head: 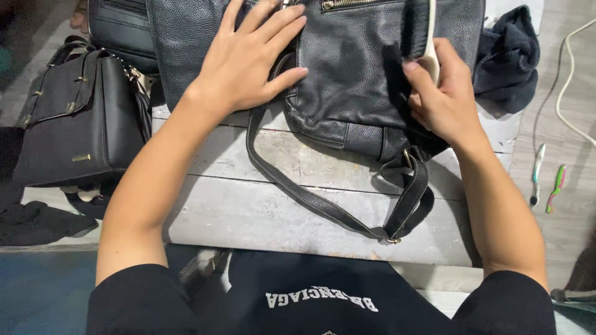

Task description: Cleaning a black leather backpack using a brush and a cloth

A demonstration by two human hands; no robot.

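The left hand (248, 62) lies flat, fingers spread wide, on the black leather bag (347, 74); at three o'clock, the right hand (441, 96) grips a brush (421, 31) against it.

Black pebbled leather bag (347, 68); white-handled black-bristled brush (422, 31); whitewashed grey boards (261, 211).

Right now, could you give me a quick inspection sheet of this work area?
Surface: worn pale wooden board, scuffed.
Job's things: black leather bag lying flat, strap trailing toward the person; brush with dark bristles.
Clutter: second black handbag at left, dark cloth at right, two toothbrushes on the floor.
Hands: left hand flat on the bag; right hand gripping the brush.
Cables: white cord at far right.
Surroundings: grey floor.
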